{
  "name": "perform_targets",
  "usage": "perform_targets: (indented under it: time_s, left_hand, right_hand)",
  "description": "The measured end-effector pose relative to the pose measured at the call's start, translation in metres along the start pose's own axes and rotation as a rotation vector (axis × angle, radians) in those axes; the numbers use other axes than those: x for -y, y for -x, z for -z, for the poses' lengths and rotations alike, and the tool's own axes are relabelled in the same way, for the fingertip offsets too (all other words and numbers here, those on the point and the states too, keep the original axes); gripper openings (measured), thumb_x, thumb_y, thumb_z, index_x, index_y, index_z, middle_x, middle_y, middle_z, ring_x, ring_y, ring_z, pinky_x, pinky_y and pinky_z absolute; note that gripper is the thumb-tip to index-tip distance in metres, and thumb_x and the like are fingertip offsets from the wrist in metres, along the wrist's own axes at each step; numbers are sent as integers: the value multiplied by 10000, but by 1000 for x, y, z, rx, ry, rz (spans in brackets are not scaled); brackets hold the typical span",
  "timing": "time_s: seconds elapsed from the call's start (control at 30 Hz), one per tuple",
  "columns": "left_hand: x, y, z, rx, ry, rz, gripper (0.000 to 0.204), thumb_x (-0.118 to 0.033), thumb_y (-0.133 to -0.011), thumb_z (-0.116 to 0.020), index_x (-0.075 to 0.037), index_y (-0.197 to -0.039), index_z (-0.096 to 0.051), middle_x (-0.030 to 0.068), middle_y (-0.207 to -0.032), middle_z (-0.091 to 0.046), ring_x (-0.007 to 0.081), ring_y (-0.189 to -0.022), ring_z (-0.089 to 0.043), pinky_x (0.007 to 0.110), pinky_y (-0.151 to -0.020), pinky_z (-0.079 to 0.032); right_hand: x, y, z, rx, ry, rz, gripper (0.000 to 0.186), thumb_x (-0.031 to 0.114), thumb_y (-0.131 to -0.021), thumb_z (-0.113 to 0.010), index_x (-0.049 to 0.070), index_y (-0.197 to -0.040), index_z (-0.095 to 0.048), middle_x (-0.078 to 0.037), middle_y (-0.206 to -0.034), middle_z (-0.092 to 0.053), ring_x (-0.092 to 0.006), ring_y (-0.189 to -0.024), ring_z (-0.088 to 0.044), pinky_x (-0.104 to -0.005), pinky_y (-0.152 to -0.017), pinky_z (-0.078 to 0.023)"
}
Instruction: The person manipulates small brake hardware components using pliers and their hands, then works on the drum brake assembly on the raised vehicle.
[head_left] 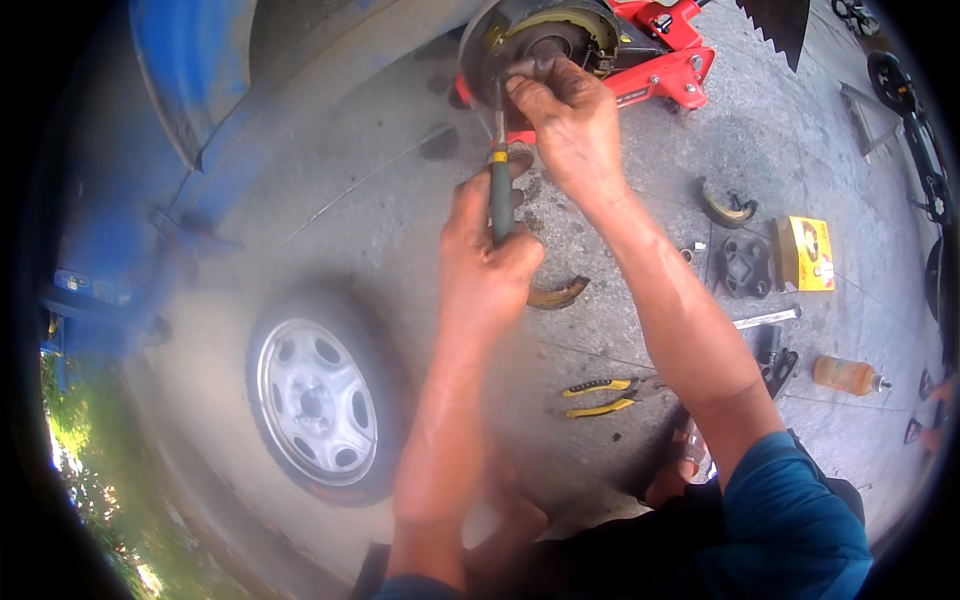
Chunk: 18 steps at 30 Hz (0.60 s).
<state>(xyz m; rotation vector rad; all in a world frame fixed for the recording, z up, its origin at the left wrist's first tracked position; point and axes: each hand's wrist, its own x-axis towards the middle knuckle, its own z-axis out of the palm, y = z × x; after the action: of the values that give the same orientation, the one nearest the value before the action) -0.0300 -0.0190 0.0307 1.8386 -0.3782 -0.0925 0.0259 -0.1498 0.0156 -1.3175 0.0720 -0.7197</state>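
Observation:
My left hand (487, 235) is wrapped round the grey-green handle of a screwdriver (502, 195) with a yellow band. Its shaft points up into a drum brake assembly (560, 22), where a curved brake shoe and a spring show around the hub. My right hand (575, 125) reaches into the same assembly, just right of the shaft. Thumb and fingers are pinched together there; whatever lies between them is hidden. On the floor below the hands rests a worn, rusty brake shoe (560, 293), partly behind my left hand.
A red floor jack (665, 75) stands beside the brake. A wheel (315, 400) lies left. On the right are another brake shoe (728, 203), a yellow box (805, 253), a dark hub-shaped part (745, 266), yellow-handled pliers (600, 408) and an orange-brown bottle (845, 376). Blue bodywork (195, 60) hangs upper left.

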Motion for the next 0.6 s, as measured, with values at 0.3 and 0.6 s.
perform_targets:
  time_s: [0.3, 0.6]
  left_hand:
    - [-2, 11, 1, 105, 547, 220, 533, 73, -664, -497, 35, -1196, -507, 132, -1097, -554, 253, -944, -598, 357, -707, -516]
    - [-10, 45, 8, 251, 1452, 462, 477, -286, -780, -531, -6, -1165, -501, 173, -1148, -536, 321, -944, -555, 383, -655, -469]
  right_hand:
    - [3, 11, 10, 2, -85, -60, 137, 82, -835, -579, -44, -887, -587, -59, -754, -600, -121, -698, -571, -260, -644, -475]
    - [6, 38, 12, -44, -54, -67, 111, 88, -848, -534, -6, -896, -570, -28, -796, -578, -97, -705, -516, -247, -646, -438]
